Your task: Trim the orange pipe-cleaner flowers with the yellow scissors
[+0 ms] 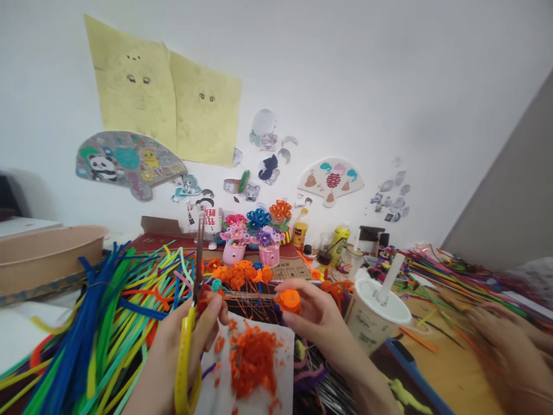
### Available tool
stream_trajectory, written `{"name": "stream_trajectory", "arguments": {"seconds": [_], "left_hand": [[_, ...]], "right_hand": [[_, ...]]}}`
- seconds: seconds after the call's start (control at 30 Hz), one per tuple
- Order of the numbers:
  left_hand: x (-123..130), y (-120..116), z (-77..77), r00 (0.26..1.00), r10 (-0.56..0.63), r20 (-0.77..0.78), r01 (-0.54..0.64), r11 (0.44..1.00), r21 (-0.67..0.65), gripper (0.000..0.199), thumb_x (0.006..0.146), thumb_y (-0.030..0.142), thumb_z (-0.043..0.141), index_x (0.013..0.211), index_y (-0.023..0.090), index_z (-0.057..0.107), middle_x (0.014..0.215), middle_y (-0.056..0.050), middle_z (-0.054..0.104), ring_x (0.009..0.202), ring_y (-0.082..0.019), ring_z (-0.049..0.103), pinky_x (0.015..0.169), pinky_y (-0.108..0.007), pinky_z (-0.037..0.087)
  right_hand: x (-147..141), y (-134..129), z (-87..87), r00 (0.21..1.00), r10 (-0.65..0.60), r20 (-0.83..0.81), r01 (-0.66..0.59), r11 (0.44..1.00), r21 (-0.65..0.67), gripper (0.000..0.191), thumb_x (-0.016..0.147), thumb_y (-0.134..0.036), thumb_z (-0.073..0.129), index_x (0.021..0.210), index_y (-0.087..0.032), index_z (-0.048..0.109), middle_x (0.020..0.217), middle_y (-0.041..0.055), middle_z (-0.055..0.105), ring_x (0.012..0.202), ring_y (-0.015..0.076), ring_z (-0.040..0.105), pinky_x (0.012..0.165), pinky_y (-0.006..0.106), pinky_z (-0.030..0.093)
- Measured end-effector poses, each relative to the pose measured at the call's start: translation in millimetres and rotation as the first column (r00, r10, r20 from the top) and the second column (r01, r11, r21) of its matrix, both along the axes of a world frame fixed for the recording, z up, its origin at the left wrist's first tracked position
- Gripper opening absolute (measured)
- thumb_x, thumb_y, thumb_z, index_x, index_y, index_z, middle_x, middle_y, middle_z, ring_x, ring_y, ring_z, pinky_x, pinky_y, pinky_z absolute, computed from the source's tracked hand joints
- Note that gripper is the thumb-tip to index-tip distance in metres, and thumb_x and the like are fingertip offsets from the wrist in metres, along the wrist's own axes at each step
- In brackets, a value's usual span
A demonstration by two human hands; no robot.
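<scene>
My left hand (196, 328) is closed around yellow-handled scissors (185, 357), whose blades point upward. Something small, red and teal shows at its fingertips, too blurred to name. A thin stem runs sideways between my two hands. My right hand (317, 317) pinches a round orange fuzzy flower (288, 300) between thumb and fingers. Beneath both hands lies a white sheet (218, 397) with a heap of orange fuzzy clippings (254, 360). Just beyond them is a bunch of orange pipe-cleaner flowers (239, 274).
Bundled pipe cleaners (112, 323) spread at left beside a brown oval tub (52, 248). A lidded cup with straw (375, 311) stands close to my right forearm. Another person's hands (510, 340) are at far right. Pink flower pots (234, 252) and bottles (299, 230) line the back.
</scene>
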State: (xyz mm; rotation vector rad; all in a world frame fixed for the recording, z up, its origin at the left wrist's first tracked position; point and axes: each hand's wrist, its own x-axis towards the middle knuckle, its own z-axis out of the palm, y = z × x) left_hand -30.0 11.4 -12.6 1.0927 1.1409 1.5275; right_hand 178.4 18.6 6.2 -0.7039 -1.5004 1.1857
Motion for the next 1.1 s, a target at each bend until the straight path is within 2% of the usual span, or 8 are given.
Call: {"name": "stream_trajectory", "arguments": {"seconds": [0.2, 0.3, 0.43, 0.6, 0.7, 0.8, 0.93, 1.1], "left_hand": [[4.5, 0.5, 8.5, 0.999, 0.035, 0.027, -0.036, 0.999, 0.006, 0.039, 0.068, 0.056, 0.064, 0.054, 0.02, 0.056, 0.038, 0.009, 0.036, 0.038, -0.006, 0.029, 0.038, -0.018, 0.022], [5.9, 1.3, 9.6, 0.999, 0.037, 0.031, -0.038, 0.999, 0.021, 0.039, 0.06, 0.051, 0.072, 0.047, 0.019, 0.053, 0.038, 0.009, 0.038, 0.039, -0.005, 0.03, 0.038, -0.017, 0.025], [4.5, -1.4, 4.9, 0.993, 0.01, 0.114, -0.005, 0.999, -0.047, 0.034, 0.055, 0.047, 0.077, 0.059, 0.021, 0.056, 0.049, 0.007, 0.052, 0.046, -0.009, 0.043, 0.044, -0.017, 0.037], [-0.4, -5.2, -0.7, 0.999, -0.035, -0.023, 0.033, 0.998, -0.047, 0.036, 0.065, 0.053, 0.071, 0.062, 0.021, 0.056, 0.053, 0.006, 0.054, 0.051, -0.01, 0.044, 0.046, -0.018, 0.036], [-1.5, -6.6, 0.4, 0.995, -0.08, -0.061, 0.076, 0.995, -0.058, 0.036, 0.068, 0.055, 0.069, 0.067, 0.021, 0.057, 0.055, 0.005, 0.055, 0.053, -0.011, 0.045, 0.049, -0.019, 0.038], [-2.1, -6.1, 0.3, 0.999, -0.04, -0.037, 0.038, 0.998, -0.053, 0.035, 0.066, 0.054, 0.072, 0.068, 0.022, 0.058, 0.054, 0.006, 0.054, 0.052, -0.011, 0.045, 0.048, -0.019, 0.038], [-3.3, -2.5, -1.4, 0.997, 0.001, -0.08, -0.003, 1.0, -0.024, 0.034, 0.067, 0.054, 0.071, 0.065, 0.022, 0.059, 0.05, 0.006, 0.052, 0.048, -0.011, 0.042, 0.043, -0.018, 0.032], [-5.4, 1.1, -2.4, 1.0, -0.009, -0.011, 0.008, 0.998, -0.058, 0.035, 0.063, 0.052, 0.075, 0.063, 0.022, 0.058, 0.054, 0.006, 0.056, 0.052, -0.011, 0.048, 0.046, -0.016, 0.039]], "right_hand": [[-5.2, 3.7, -3.1, 0.998, -0.033, 0.046, 0.029, 0.997, 0.075, 0.022, 0.079, -0.021, 0.071, 0.099, -0.027, 0.067, 0.09, -0.0002, 0.059, 0.077, 0.0111, 0.054, 0.068, 0.02, 0.046], [-7.0, 6.8, -8.1, 0.995, -0.099, -0.001, 0.098, 0.992, 0.08, 0.02, 0.078, -0.018, 0.071, 0.096, -0.025, 0.066, 0.082, -0.0015, 0.06, 0.071, 0.0096, 0.054, 0.064, 0.018, 0.045], [-7.3, 9.7, -12.0, 0.985, -0.171, -0.031, 0.173, 0.979, 0.11, 0.017, 0.078, -0.017, 0.07, 0.093, -0.023, 0.063, 0.08, -0.0011, 0.06, 0.07, 0.0112, 0.055, 0.061, 0.019, 0.045], [-5.1, 8.2, -5.8, 0.924, -0.356, 0.142, 0.288, 0.889, 0.357, 0.02, 0.077, -0.008, 0.063, 0.09, -0.023, 0.063, 0.09, 0.0022, 0.059, 0.085, 0.0172, 0.057, 0.073, 0.027, 0.046], [-4.7, 4.6, -0.1, 0.854, -0.454, 0.256, 0.273, 0.808, 0.523, 0.019, 0.076, -0.007, 0.064, 0.088, -0.022, 0.065, 0.095, 0.0048, 0.056, 0.092, 0.0209, 0.057, 0.082, 0.032, 0.044], [-5.5, 1.5, 1.3, 0.816, -0.503, 0.284, 0.263, 0.762, 0.592, 0.01, 0.079, -0.013, 0.065, 0.084, -0.021, 0.066, 0.1, 0.0072, 0.054, 0.089, 0.0213, 0.057, 0.081, 0.034, 0.044], [-4.9, 0.3, -0.3, 0.808, -0.518, 0.28, 0.254, 0.736, 0.628, 0.007, 0.082, -0.015, 0.064, 0.083, -0.022, 0.067, 0.101, 0.0075, 0.053, 0.081, 0.019, 0.058, 0.074, 0.033, 0.045], [-3.6, 0.4, -0.2, 0.816, -0.49, 0.305, 0.217, 0.75, 0.625, 0.01, 0.085, -0.017, 0.061, 0.083, -0.022, 0.069, 0.104, 0.008, 0.054, 0.081, 0.0188, 0.056, 0.074, 0.033, 0.045]]}}
